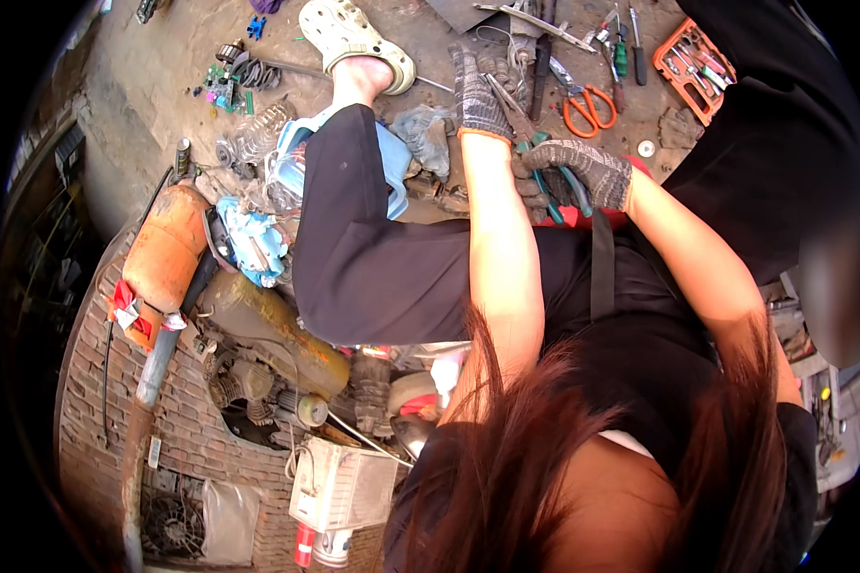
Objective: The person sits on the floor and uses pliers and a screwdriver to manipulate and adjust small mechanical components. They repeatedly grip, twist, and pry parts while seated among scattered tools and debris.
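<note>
Head cam: gloved right hand (pixel 583 172) clenched around green-handled pliers (pixel 543 158); gloved left hand (pixel 478 95) at 11 o'clock, grip unclear.

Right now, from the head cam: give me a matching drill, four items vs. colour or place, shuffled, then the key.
Things:
1. scissors
2. tool case
3. sandal
4. gas cylinder

Colour or place:
A. cream, on the foot near the top of the view
B. rusty orange, lying at the left
C. orange handles, on the ground right of the left hand
D. orange, open, far upper right with bits inside

Pairs: 1-C, 2-D, 3-A, 4-B
</note>
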`<state>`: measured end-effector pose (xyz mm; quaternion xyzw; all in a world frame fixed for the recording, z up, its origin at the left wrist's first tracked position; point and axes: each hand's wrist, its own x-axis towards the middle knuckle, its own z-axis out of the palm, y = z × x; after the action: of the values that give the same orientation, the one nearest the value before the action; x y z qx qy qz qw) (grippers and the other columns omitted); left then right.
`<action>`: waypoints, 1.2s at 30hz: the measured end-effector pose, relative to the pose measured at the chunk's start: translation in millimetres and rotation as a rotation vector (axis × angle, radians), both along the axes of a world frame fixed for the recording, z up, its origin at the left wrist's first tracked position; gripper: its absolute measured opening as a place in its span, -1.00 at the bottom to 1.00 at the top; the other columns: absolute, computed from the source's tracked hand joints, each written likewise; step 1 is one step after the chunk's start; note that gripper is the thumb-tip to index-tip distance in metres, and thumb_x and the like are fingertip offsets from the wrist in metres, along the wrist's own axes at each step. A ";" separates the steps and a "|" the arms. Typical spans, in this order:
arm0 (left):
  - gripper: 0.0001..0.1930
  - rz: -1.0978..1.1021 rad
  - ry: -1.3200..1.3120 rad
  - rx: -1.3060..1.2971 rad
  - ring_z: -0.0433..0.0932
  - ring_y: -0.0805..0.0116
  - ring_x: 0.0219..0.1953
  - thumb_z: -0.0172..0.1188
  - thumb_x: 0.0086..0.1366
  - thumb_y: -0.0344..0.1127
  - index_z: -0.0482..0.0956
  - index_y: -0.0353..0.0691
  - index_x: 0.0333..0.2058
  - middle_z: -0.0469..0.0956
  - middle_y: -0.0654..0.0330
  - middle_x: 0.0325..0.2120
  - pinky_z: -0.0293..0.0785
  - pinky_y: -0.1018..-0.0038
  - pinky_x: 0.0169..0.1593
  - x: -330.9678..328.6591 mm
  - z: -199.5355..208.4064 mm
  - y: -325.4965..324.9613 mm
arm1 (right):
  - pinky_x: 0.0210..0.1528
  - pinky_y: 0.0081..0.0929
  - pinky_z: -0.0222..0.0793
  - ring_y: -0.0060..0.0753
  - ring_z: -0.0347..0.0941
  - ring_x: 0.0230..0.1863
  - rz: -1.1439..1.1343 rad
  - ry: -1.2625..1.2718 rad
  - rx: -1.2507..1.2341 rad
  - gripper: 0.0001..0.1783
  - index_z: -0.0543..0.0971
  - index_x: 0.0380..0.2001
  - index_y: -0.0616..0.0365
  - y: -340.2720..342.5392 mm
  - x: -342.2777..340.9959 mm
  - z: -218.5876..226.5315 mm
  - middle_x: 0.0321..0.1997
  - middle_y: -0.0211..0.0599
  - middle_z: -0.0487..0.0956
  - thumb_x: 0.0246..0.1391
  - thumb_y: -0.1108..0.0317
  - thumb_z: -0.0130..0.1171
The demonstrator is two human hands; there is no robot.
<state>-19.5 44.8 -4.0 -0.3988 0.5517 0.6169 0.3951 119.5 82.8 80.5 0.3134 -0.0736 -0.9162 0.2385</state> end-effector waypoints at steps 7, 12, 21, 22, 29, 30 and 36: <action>-0.46 -0.014 0.005 -0.016 0.47 0.23 -0.25 -0.09 0.23 0.23 0.43 -0.17 -0.18 0.49 0.12 -0.28 0.47 0.26 -0.20 -3.6 0.0 -3.0 | -0.19 -0.36 0.41 -0.39 0.48 -0.30 0.259 0.028 0.880 -0.60 0.47 -0.22 0.21 20.2 -5.3 -3.6 -0.38 -0.22 0.51 -0.02 0.13 0.18; -0.45 -0.033 -0.010 0.020 0.47 0.23 -0.23 -0.09 0.23 0.25 0.42 -0.17 -0.15 0.49 0.12 -0.25 0.47 0.25 -0.17 -5.4 3.6 -0.2 | -0.12 -0.30 0.37 -0.13 0.48 -0.21 0.113 -0.219 1.895 -0.48 0.46 -0.16 0.17 4.1 -20.0 -54.3 -0.24 -0.11 0.53 -0.14 0.07 0.26; -0.34 -0.077 0.095 0.138 0.41 0.18 -0.13 -0.17 0.24 0.29 0.35 -0.21 -0.01 0.43 0.10 -0.10 0.37 0.28 -0.01 3.3 14.6 -5.7 | -0.07 -0.19 0.33 -0.01 0.45 -0.15 0.247 -0.074 1.942 -0.41 0.49 -0.12 0.07 5.5 -41.7 -54.0 -0.19 -0.01 0.53 -0.15 -0.11 0.18; -0.35 -0.098 0.151 0.106 0.41 0.19 -0.13 -0.17 0.24 0.28 0.36 -0.20 -0.01 0.43 0.11 -0.10 0.37 0.28 -0.01 1.6 2.3 -15.4 | -0.07 -0.20 0.33 -0.01 0.45 -0.14 0.218 -0.024 1.923 -0.40 0.49 -0.11 0.07 4.0 -41.2 -57.6 -0.20 -0.01 0.53 -0.15 -0.11 0.17; -0.58 0.057 0.000 0.124 0.45 0.33 -0.29 -0.02 0.25 0.12 0.44 -0.15 -0.22 0.49 0.22 -0.30 0.46 0.39 -0.26 6.6 29.7 -4.0 | -0.06 -0.31 0.32 -0.09 0.45 -0.13 0.265 -0.071 1.831 -0.41 0.46 -0.07 0.20 19.5 -37.5 -52.5 -0.19 -0.02 0.53 -0.06 -0.01 0.20; -0.64 0.003 0.023 0.192 0.46 0.34 -0.32 0.02 0.25 0.03 0.46 -0.17 -0.25 0.50 0.20 -0.33 0.46 0.41 -0.27 5.9 26.6 -10.4 | -0.07 -0.26 0.34 -0.03 0.44 -0.11 0.220 -0.125 1.747 -0.43 0.49 -0.10 0.10 19.0 -35.6 -65.2 -0.17 0.00 0.53 -0.09 -0.08 0.18; -0.82 -0.114 0.108 0.345 0.49 0.26 -0.36 0.09 0.24 -0.26 0.48 -0.26 -0.29 0.51 0.11 -0.37 0.48 0.38 -0.23 10.4 19.1 -27.8 | -0.23 -0.53 0.30 -0.52 0.37 -0.32 0.015 -0.121 1.345 -0.63 0.53 -0.23 0.07 24.3 -32.0 -68.3 -0.37 -0.38 0.51 0.01 0.04 0.16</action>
<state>-9.1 17.0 15.1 -0.2594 0.4798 0.6995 0.4617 87.5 107.1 12.2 0.4449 0.5016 -0.7419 -0.0066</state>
